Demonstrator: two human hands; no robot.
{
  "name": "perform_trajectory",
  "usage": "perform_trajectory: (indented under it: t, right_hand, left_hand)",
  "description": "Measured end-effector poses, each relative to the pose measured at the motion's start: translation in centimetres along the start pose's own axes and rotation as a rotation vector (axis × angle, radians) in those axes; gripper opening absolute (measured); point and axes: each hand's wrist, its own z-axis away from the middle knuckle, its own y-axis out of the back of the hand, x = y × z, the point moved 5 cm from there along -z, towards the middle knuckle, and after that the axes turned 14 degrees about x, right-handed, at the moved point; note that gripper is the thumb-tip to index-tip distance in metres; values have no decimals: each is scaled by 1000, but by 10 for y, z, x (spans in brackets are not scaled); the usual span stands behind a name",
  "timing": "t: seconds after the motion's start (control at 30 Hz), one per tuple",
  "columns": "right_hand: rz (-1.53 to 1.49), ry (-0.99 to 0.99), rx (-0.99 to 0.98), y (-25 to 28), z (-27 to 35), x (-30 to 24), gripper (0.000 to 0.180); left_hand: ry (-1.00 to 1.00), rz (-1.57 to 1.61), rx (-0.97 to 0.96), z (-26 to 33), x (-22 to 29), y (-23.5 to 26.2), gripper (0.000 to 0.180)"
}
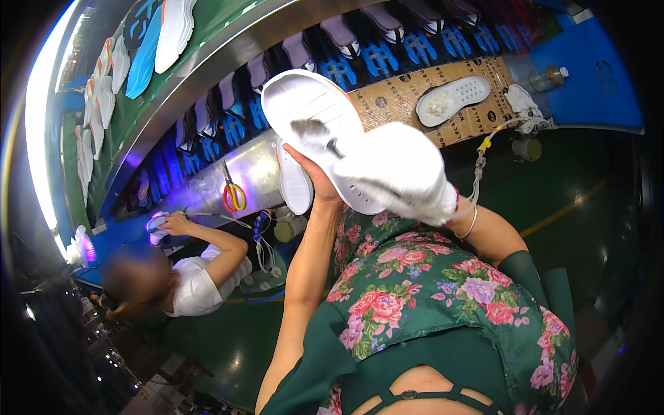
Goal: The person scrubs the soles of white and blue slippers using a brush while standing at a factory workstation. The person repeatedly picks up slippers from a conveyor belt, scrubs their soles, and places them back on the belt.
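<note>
My left hand [318, 174] grips a white shoe sole [294, 97] from beneath, tilting it up with its hollow inner face toward me. A white glove covers my right hand [398, 166], which is smeared by motion over the lower half of the sole. Out of the glove toward the sole's middle reaches a brush [311, 128] with dark bristles, blurred; the gloved fingers are closed round it, their tips not clearly seen. Just behind my left hand, another white sole [295, 183] leans partly hidden at the metal bench edge.
A white sole [453, 100] holding whitish fluff lies on brown cardboard [394, 111]. Shoe parts line the rack [339, 34] beyond. Scissors [233, 196] with red and yellow handles rest on the bench. A clear bottle [550, 77] is far right; a co-worker [207, 280] sits at left.
</note>
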Motion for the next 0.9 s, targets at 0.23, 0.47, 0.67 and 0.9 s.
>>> perform_trajectory:
  t: [0.23, 0.47, 0.67, 0.9]
  right_hand:
    - [-164, -181, 61, 12, -19, 10, 23]
    - [-276, -92, -59, 0, -10, -16, 28]
    - [-27, 93, 11, -8, 5, -12, 30]
    - [-186, -67, -22, 2, -4, -6, 26]
  left_hand:
    - [163, 325, 25, -2, 8, -14, 120]
    - [375, 447, -371, -11, 7, -8, 126]
    - [314, 544, -434, -17, 18, -21, 120]
    - [273, 645, -526, -26, 24, -25, 118]
